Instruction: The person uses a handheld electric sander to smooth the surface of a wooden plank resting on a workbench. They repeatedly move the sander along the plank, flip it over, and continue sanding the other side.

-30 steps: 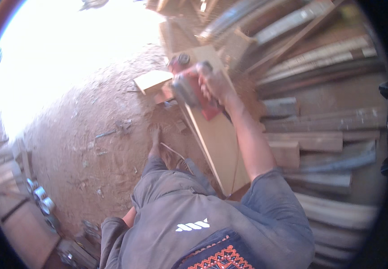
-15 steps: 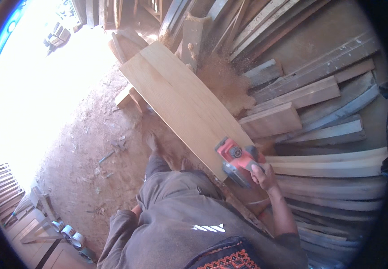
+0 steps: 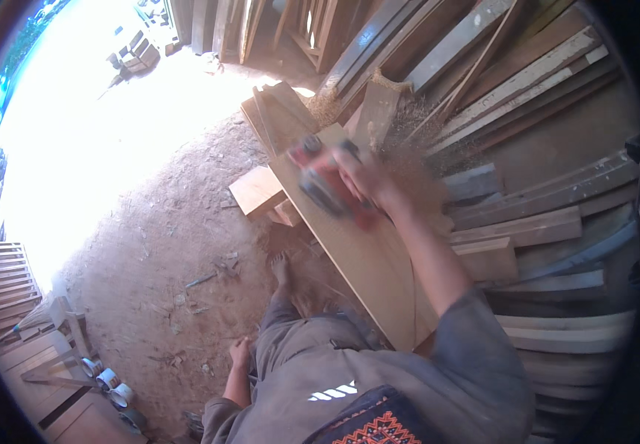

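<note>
My right hand [image 3: 353, 174] is closed round the handle of a red and black electric planer [image 3: 327, 185], blurred by motion. The planer rests on a long pale wooden board [image 3: 364, 259], toward its far end. A thin dark cord [image 3: 412, 288] runs from the planer along my forearm over the board. My left hand [image 3: 240, 352] hangs by my left thigh, away from the board, its fingers curled in with nothing visible in them.
Wooden blocks [image 3: 259, 190] lie beneath and beside the board's left edge. Shavings and dust [image 3: 420, 189] spread on its right. Stacked timber [image 3: 564, 329] fills the right side. A hammer-like tool [image 3: 203, 280] lies on the dirt floor; several cups [image 3: 109, 379] stand lower left.
My right hand has carried the planer from the near end of the board toward its far end. My left hand has come into fuller view. The whole view has shifted.
</note>
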`<state>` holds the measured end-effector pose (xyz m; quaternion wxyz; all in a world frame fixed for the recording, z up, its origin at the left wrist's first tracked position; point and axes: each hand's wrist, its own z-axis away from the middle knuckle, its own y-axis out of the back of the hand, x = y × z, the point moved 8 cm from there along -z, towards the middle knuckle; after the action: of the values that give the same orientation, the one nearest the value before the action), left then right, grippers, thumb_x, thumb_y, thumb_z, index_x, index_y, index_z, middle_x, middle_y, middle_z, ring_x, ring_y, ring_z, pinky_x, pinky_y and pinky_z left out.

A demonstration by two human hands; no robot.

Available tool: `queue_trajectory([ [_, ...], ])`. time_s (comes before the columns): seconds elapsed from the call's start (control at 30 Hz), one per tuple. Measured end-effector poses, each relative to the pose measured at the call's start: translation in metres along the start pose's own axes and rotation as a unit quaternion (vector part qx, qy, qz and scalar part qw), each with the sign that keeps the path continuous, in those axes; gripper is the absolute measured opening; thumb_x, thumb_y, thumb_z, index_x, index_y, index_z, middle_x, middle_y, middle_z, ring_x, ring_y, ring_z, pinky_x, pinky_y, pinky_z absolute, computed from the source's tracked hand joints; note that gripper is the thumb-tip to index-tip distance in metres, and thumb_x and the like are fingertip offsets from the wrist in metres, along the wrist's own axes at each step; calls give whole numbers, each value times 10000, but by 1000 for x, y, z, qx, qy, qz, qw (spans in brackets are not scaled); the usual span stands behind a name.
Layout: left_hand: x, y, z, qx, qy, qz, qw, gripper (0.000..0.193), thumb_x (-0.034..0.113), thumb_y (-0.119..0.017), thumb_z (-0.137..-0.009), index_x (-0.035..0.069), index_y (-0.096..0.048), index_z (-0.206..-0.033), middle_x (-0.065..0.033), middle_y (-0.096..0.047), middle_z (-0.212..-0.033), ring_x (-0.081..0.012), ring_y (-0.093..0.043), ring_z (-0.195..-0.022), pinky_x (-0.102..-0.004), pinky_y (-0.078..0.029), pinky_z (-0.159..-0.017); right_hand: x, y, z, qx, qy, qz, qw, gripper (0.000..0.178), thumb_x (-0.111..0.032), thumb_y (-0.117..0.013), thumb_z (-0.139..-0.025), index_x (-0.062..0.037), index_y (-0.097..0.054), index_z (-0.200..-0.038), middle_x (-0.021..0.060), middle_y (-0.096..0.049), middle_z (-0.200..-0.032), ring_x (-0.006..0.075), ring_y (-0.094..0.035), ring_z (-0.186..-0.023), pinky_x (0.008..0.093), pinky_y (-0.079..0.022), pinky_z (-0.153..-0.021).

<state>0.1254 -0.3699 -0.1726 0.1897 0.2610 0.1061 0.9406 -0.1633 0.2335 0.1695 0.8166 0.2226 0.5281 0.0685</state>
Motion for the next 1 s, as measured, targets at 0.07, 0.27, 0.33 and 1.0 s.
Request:
queue_trajectory([
  [0.07, 57, -1, -5, 23, 27, 147, 988, 388, 214, -690, -989, -32, -643, -1286, -138, -714, -1174, -220, -705, -980, -352, -582, -810, -27, -12, -65, -28, 15, -67, 997, 483, -456, -484, -1021, -66, -758, -940, 35, -565, -628, 161, -519, -478, 374, -461, -518],
  [0.27, 316, -47, 18, -45, -211, 149, 965, 490, 318, -697, -1013, -10, -605, -1365, -126, -690, -1242, -212, -690, -1060, -354, -577, -827, -11, -8, -39, -25, -55, -122, 991, 473, -459, -538, -1022, -55, -719, -857, 6, -531, -594, 118, -492, -465, 312, -410, -442],
  [0.33, 370, -94, 49, -115, -285, 111, 945, 534, 350, -702, -1015, 5, -589, -1407, -138, -663, -1308, -212, -675, -1108, -365, -570, -877, 22, 10, 33, -25, -59, -105, 992, 494, -485, -542, -1034, -67, -612, -781, -15, -501, -617, 90, -461, -477, 288, -362, -411],
  [1.0, 408, -244, 102, -236, -344, 47, 908, 806, 242, -621, -1062, 152, -126, -1691, -170, -553, -1432, -256, -590, -1246, -349, -565, -883, 201, 118, 369, 126, -173, 13, 977, 469, -441, -546, -1018, -54, -677, -787, 44, -630, -688, 196, -635, -670, 383, -491, -670],
])
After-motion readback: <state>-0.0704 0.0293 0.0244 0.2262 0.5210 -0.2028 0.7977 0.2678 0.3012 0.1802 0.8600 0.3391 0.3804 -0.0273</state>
